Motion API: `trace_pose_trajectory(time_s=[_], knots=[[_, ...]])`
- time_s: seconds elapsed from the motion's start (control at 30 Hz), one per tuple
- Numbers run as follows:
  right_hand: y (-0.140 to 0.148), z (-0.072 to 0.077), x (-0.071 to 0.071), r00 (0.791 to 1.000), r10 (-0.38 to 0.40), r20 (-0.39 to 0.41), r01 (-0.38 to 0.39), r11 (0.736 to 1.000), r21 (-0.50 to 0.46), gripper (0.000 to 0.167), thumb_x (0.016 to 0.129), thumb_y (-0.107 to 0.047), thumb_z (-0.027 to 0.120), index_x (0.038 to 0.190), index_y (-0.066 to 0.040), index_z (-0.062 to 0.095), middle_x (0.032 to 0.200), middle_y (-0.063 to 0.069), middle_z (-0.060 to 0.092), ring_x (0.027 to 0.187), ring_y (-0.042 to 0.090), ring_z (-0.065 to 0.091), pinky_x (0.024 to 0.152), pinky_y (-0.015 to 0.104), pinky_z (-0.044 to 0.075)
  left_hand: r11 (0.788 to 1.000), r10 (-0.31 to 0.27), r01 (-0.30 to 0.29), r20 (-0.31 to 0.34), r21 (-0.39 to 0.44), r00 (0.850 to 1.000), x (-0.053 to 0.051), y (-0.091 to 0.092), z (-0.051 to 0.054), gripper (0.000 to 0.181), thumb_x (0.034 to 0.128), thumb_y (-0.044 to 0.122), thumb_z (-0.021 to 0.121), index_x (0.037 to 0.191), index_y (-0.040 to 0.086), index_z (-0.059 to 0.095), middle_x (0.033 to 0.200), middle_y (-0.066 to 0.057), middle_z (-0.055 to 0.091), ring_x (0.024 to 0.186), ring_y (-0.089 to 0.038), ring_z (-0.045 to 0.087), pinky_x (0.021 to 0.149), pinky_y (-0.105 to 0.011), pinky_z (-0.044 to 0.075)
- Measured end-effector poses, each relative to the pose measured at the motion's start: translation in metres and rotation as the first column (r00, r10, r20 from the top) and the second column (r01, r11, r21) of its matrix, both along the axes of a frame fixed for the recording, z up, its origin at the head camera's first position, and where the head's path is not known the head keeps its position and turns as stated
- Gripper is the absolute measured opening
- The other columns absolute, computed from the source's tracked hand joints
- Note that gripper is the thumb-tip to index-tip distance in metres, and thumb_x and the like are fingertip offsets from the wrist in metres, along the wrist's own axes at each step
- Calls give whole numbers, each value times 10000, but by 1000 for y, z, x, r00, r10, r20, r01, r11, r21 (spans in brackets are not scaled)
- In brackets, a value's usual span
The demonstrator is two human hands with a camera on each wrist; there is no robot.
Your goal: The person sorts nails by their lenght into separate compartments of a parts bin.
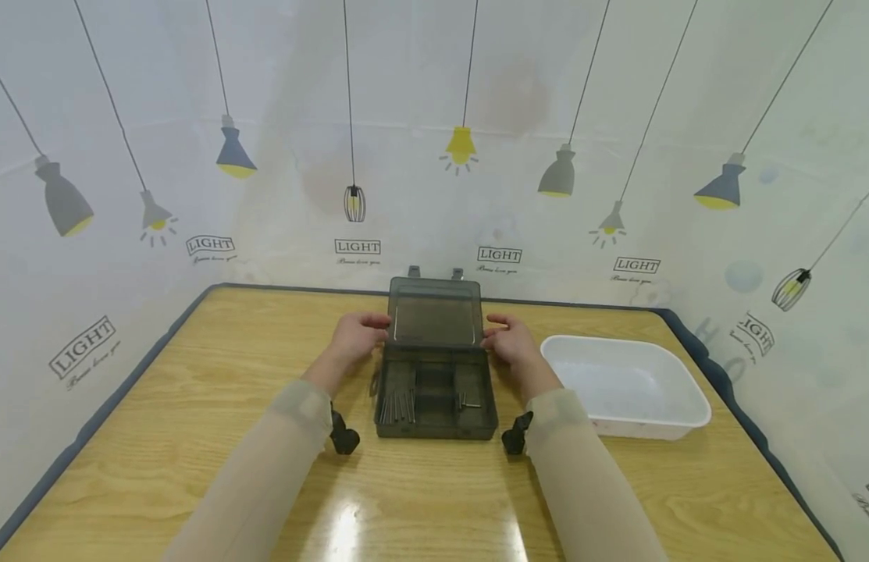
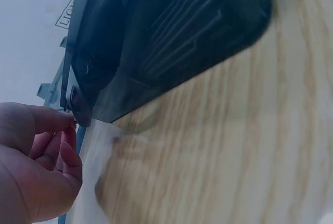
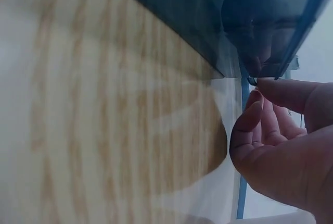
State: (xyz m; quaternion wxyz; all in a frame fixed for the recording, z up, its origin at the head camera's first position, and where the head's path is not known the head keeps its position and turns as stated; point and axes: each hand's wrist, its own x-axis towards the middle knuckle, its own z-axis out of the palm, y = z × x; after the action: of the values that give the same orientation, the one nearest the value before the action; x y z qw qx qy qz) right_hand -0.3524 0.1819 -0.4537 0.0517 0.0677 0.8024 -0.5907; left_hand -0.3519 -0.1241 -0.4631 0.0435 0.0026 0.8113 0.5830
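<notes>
A dark see-through plastic storage box (image 1: 436, 431) stands on the table with its lid (image 1: 436, 314) raised and tilted back. Thin metal rods (image 1: 399, 407) lie in its left compartment, a few short metal pieces (image 1: 468, 403) in the right one. At the lid's left edge, my left hand (image 1: 354, 339) pinches the rim between thumb and fingers. My right hand (image 1: 513, 344) does the same on the opposite edge. Both wrist views show the left thumb (image 2: 49, 120) and right thumb (image 3: 286, 92) at the lid's lower corners; the exact fingertip contact is partly hidden.
A white plastic basin (image 1: 620, 382) stands to the right of the box, close to the right forearm. Behind the wooden table (image 1: 195, 437) hangs a curtain (image 1: 420, 86) printed with lamps. Two latches stick up from the lid's far edge.
</notes>
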Motion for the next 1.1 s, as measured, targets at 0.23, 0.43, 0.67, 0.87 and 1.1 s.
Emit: trace_pose_trajectory(time_s=[0.23,0.43,0.67,0.87,1.1], knots=[[0,0,1,999,32,-23,-31,998,63,635,974,79,657,1588,-66,576,1360,216,705,1126,243,689,828,236,539,987,73,-68,-27,143,997,-2,3,-2,469,1035,-26,690,1497,-29,612,1434,-285,686,1078,-277,739,761,-223,585],[-1,2,3,999,37,-14,-36,998,46,606,1013,43,631,1602,-83,559,1458,249,658,1200,277,671,876,275,537,979,92,-86,-27,187,995,-1,2,-3,422,1059,5,677,1481,7,661,1425,-272,685,941,-118,673,705,-203,556],[-2,10,10,999,38,-29,-39,999,-24,520,1089,-68,594,1606,-71,533,1531,274,625,1197,249,653,836,271,541,969,110,-102,-25,226,994,0,0,-2,401,1057,37,687,1457,67,697,1407,-219,704,1015,-158,676,745,-232,574],[-1,16,13,998,30,-48,-34,996,-84,504,1095,-139,613,1593,-85,553,1525,233,624,1178,245,645,888,303,559,963,111,-98,-37,250,993,2,-2,5,369,1072,135,710,1438,86,713,1333,-145,742,991,-125,672,760,-243,572],[6,22,17,998,35,-47,-39,995,-92,472,1120,-238,637,1573,-118,582,1509,195,623,1172,256,639,926,340,571,964,94,-73,-68,255,993,7,-3,13,392,1093,303,713,1421,89,727,1202,-11,750,959,-98,668,787,-277,564]])
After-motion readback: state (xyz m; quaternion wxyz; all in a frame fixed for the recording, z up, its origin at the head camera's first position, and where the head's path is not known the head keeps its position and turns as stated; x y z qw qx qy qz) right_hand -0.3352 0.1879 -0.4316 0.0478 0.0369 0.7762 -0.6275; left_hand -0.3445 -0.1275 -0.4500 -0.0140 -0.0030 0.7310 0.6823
